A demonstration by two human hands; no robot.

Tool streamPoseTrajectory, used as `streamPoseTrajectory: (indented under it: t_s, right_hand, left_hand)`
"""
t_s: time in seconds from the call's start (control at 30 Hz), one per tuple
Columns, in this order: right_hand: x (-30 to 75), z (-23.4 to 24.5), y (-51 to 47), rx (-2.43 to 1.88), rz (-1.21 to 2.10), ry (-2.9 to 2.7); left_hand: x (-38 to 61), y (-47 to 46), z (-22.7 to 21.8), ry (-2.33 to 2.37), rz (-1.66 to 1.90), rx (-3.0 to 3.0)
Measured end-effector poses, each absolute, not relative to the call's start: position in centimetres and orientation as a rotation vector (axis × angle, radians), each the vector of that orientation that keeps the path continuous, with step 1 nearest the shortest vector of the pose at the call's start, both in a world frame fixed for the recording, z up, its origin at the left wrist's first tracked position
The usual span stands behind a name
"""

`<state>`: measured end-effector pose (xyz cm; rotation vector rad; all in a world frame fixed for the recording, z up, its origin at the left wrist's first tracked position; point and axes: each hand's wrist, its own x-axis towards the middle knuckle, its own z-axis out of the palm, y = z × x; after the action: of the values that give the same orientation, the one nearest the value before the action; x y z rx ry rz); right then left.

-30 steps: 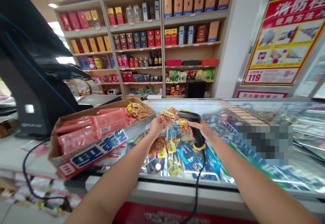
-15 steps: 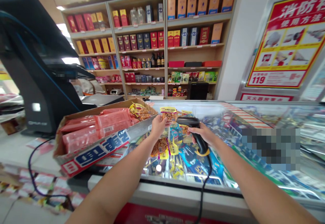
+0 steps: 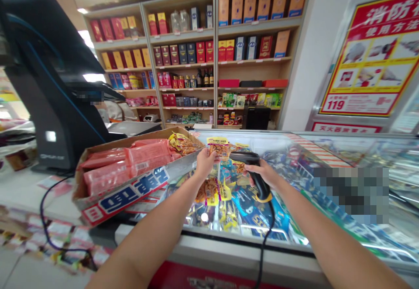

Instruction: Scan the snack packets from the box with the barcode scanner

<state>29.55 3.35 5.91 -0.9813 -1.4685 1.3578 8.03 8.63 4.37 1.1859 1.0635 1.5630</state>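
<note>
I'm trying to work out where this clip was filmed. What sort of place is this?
This looks like a small convenience or liquor shop, seen from its checkout. The signs are wooden wall shelves of boxed liquor, a black point-of-sale terminal, and a black corded barcode scanner in the right hand.

L hand (image 3: 205, 164) is holding up yellow snack pkt (image 3: 218, 148) above glass-top freezer (image 3: 330, 149); R hand (image 3: 266, 173) is gripping corded barcode scanner (image 3: 258, 180), aiming it toward pkt, beside cardboard box (image 3: 127, 193) of red-wrapped pkgs (image 3: 127, 166).
</note>
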Motion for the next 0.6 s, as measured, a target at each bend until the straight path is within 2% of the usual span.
streamPoseTrajectory:
  t_s: [0.33,0.47,0.6]
  right_hand:
    - [29.6,5.3,3.8,-0.995,1.36,-1.444]
    - [28.4,6.9,3.7,-0.982,1.347,-1.458]
    - [25.6,10.6,3.6,-0.907,1.325,-1.535]
  left_hand:
    - [8.0,7.9,4.9,1.198,1.563,1.372]
    - [6.6,8.2,7.3,1.195,1.718,1.318]
    - [2.7,9.4,10.9,1.218,1.883,1.221]
